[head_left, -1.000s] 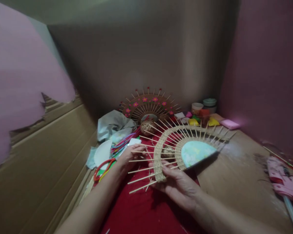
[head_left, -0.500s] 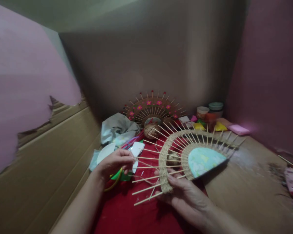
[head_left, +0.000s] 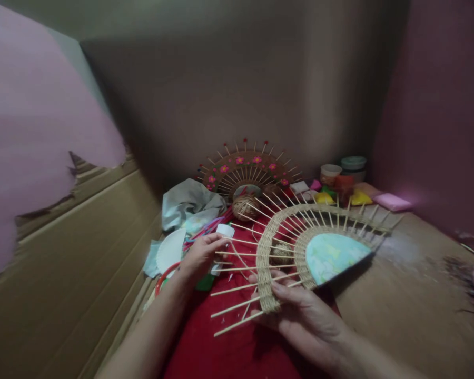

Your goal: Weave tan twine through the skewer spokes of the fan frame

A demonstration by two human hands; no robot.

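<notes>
A half-round fan of thin sticks and woven twine is tilted in front of me, with a pale blue-green patterned half disc at its centre. My right hand grips the lower end of its outer woven band, thumb on top and fingers behind. My left hand is at the stick tips on the left, its fingers pinched on a strand of twine that runs back to the band near my right fingers. Behind the sticks lies a small twine ball.
A larger twine ball rests on the red cloth. Behind it stands a finished fan with pink flowers. Grey cloth lies left; tubs and coloured packets sit back right. Cardboard borders the left side.
My left hand has moved up and right along the stick tips, drawing the strand more steeply upward. My right hand keeps its hold on the fan. The view has shifted slightly.
</notes>
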